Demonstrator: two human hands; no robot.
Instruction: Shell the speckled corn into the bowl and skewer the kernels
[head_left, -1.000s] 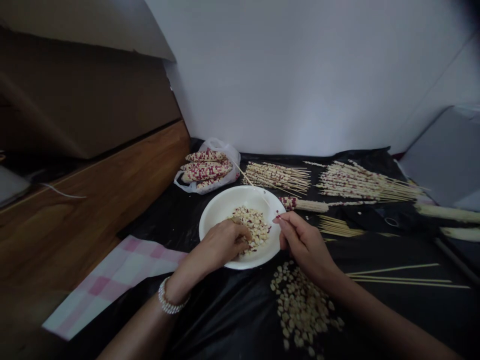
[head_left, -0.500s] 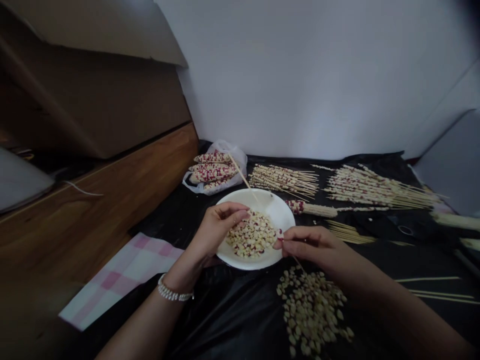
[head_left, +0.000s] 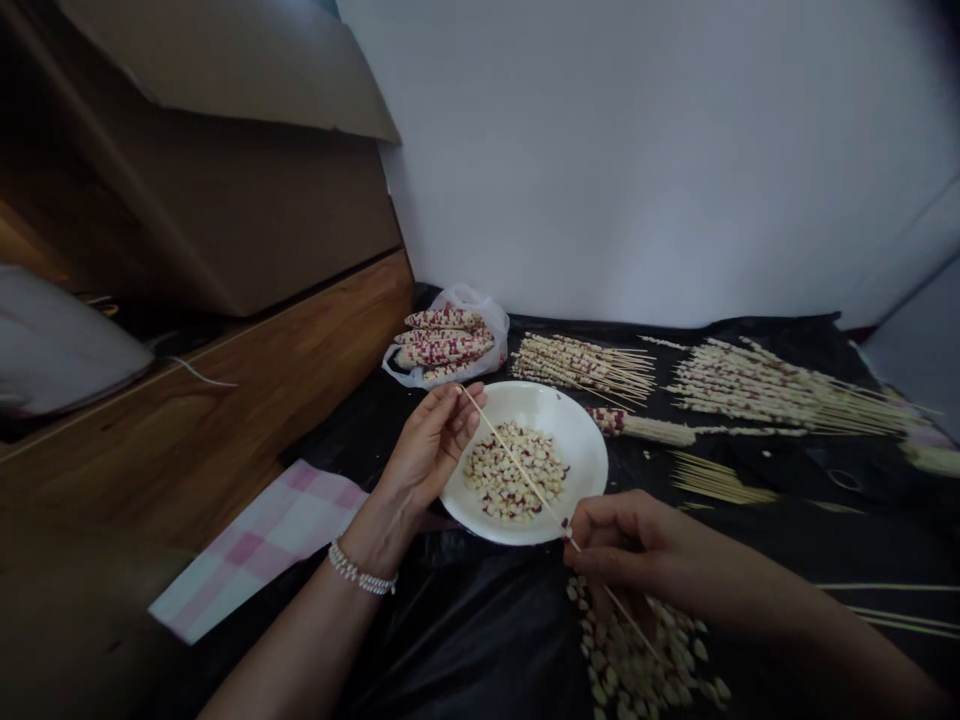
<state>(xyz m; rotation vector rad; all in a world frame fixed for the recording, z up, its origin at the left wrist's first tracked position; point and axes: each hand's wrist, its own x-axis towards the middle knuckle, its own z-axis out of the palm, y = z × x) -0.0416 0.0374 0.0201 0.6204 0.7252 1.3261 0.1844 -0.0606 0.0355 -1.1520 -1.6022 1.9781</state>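
Note:
A thin bamboo skewer (head_left: 517, 463) slants across the front of a white bowl (head_left: 592, 455) of pale and dark-red corn kernels (head_left: 514, 480). My left hand (head_left: 431, 440), with a beaded bracelet on its wrist, pinches the skewer's upper end over the bowl's left rim. Lower down, my right hand (head_left: 630, 545) grips the same skewer at the bowl's right edge. A red-and-white kernel (head_left: 567, 530) shows at its fingertips. The skewer's lower end points down over a loose pile of kernels (head_left: 637, 670) on the black sheet, partly hidden by my right hand.
Behind the bowl lie corn cobs (head_left: 446, 345) in a plastic bag, kernel-threaded skewers (head_left: 581, 365) and a larger bundle (head_left: 750, 385). A partly stripped cob (head_left: 652, 428) and bare skewers (head_left: 716, 480) are at right. A checked cloth (head_left: 262, 550) and cardboard box (head_left: 300, 210) stand left.
My left hand has risen from the kernels to the skewer's upper end. The skewer, earlier pointing away with its tip near the bag, now has that tip between my left fingers.

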